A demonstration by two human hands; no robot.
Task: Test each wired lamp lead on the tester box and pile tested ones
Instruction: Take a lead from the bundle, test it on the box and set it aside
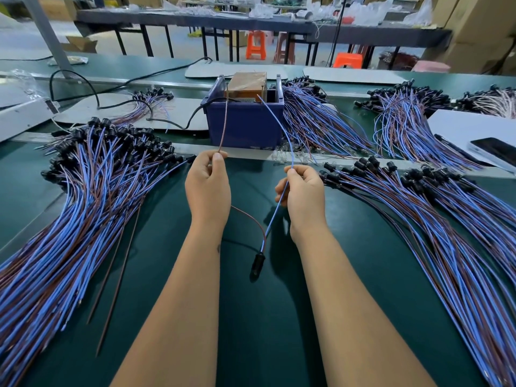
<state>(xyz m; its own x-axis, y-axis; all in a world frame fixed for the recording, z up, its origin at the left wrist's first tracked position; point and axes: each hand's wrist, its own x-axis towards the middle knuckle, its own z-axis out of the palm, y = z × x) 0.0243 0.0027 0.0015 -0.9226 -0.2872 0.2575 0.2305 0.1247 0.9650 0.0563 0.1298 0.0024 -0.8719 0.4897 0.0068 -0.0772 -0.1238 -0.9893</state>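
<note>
My left hand [208, 185] pinches the brown wire [223, 124] of one lamp lead, and my right hand [303, 192] pinches its blue wire [275, 118]. Both wire ends reach up to the top of the blue tester box [245, 127], which holds a taped orange-brown unit. The lead's black lamp socket [257, 263] hangs between my forearms over the green table. A large pile of blue and brown leads [83, 208] lies to the left. Another pile of leads [435, 219] spreads to the right.
More lead bundles [315, 121] lie behind and right of the box. A black power cable [117, 104] runs from the box to the left. A phone [494, 149] rests on white sheets at the right edge. Benches and orange stools [255, 44] stand beyond.
</note>
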